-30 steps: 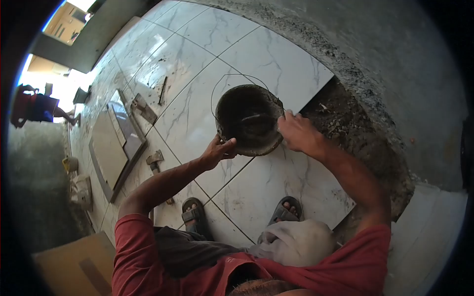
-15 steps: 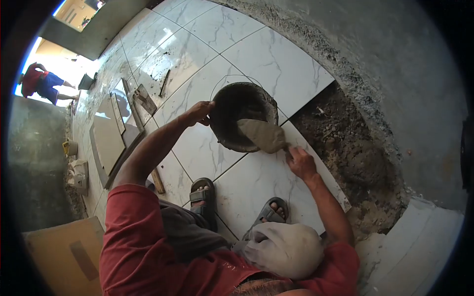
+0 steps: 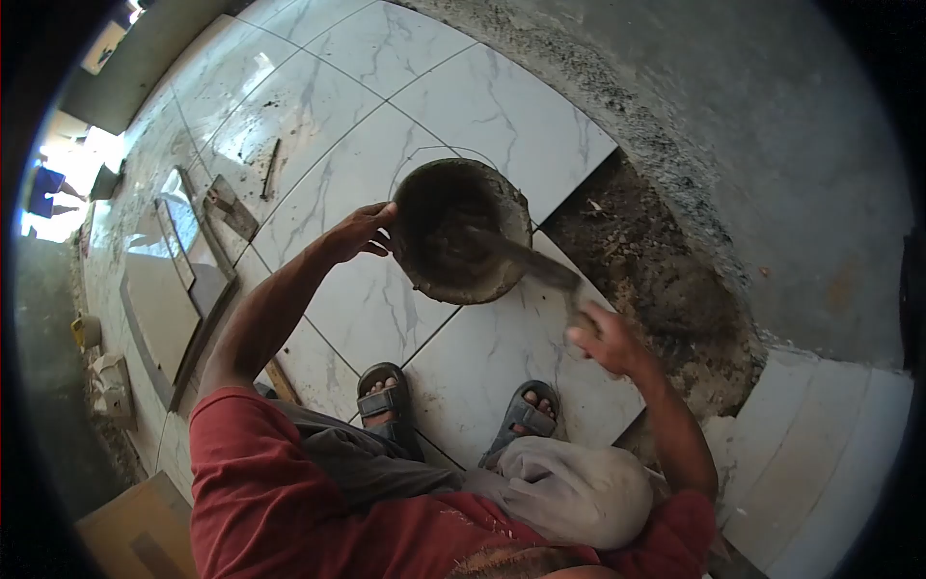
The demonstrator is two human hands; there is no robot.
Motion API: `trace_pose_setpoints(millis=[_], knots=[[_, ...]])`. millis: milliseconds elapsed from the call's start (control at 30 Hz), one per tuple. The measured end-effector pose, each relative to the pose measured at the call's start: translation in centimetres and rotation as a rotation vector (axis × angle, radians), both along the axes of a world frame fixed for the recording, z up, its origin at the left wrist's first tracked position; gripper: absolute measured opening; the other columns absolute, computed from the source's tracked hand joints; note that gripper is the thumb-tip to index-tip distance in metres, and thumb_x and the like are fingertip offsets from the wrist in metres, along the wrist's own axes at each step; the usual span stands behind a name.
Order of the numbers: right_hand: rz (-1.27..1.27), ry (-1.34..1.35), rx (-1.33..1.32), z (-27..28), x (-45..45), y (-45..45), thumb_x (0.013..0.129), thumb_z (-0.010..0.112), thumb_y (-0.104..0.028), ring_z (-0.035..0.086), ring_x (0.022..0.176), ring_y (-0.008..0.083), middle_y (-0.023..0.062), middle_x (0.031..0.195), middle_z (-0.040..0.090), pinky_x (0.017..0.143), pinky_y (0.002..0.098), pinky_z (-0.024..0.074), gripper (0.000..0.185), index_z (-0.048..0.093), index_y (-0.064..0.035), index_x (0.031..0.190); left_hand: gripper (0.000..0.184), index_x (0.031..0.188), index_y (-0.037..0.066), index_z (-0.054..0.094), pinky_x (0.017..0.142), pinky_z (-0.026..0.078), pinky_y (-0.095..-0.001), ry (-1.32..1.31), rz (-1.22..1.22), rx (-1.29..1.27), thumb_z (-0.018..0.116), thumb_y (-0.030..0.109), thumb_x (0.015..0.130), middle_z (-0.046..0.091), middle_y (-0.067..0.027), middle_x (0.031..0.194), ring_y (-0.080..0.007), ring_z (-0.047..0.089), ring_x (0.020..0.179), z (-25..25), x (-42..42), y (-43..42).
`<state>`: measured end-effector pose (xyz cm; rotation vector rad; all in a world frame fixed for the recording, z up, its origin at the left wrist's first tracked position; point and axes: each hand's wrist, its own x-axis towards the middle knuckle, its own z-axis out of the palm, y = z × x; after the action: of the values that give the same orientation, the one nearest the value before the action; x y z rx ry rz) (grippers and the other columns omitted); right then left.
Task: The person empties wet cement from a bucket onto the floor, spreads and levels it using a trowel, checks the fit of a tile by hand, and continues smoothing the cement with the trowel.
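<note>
Although motion blur softens the right hand [image 3: 610,340], its fingers are seen closed round the handle of a trowel [image 3: 540,264]. From those fingers the trowel lies up and to the left in the view, its long axis running slantwise from the grip into the mouth of the bucket [image 3: 413,253]. The tip end is inside the bucket; the heel end is outside, over the floor [image 3: 502,362]. Whether the blade touches the rim cannot be told. The right hand is the nearer to the trowel and stands clear of the bucket.

The left hand [image 3: 359,234] is clamped on the bucket's left rim, one digit at the edge and the lower fingers slightly parted along the outside. The bucket is tilted, mouth towards the wearer; whether its base rests on the tiles is not shown. Its wire handle [image 3: 449,149] stands beyond the far rim.

Contents: a dark, wet-looking paste [image 3: 453,253] coats the inner wall and lies in the bottom; its depth cannot be judged.

Further out, a bare earth patch [image 3: 666,280] borders the tiles on the right, nearer the right hand than the left. To the left lie a second trowel [image 3: 228,205] and a stack of boards [image 3: 162,309]. Beyond these, a small pail [image 3: 87,332] and a pale container [image 3: 112,388] stand near the left wall, with a dark pail [image 3: 104,181] farther up the floor; contents of all three unconfirmed.
</note>
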<state>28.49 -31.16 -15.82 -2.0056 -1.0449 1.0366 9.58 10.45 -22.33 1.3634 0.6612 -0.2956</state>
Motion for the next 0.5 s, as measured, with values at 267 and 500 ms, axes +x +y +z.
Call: trace_pose_setpoints(millis=[267,500], knots=[[-0.162,0.449,-0.221,-1.8,3.7,-1.1,0.088,0.056,-0.034,0.054,0.051,0.0113,0.0060,0.078,0.058,0.044,0.0292,0.0454,0.038,0.053,-0.0032,0.109,0.046,0.121,0.011,0.051,0.062,0.048,-0.0259,-0.022,0.072,0.032,0.050,0.046,0.092,0.057,-0.0014,0.087,-0.0108,0.054,0.067,0.7,0.6,-1.0],[-1.119,-0.026,0.024,-7.5,-1.9,-16.1,0.086,0.059,-0.029,0.054,0.050,0.0145,0.0092,0.074,0.056,0.044,0.0309,0.0444,0.049,0.043,0.0008,0.122,0.049,0.129,0.012,0.044,0.069,0.049,-0.0290,-0.046,0.125,0.029,0.049,0.045,0.092,0.058,-0.0019,0.101,-0.0128,0.057,0.082,-0.3,0.5,-0.9]])
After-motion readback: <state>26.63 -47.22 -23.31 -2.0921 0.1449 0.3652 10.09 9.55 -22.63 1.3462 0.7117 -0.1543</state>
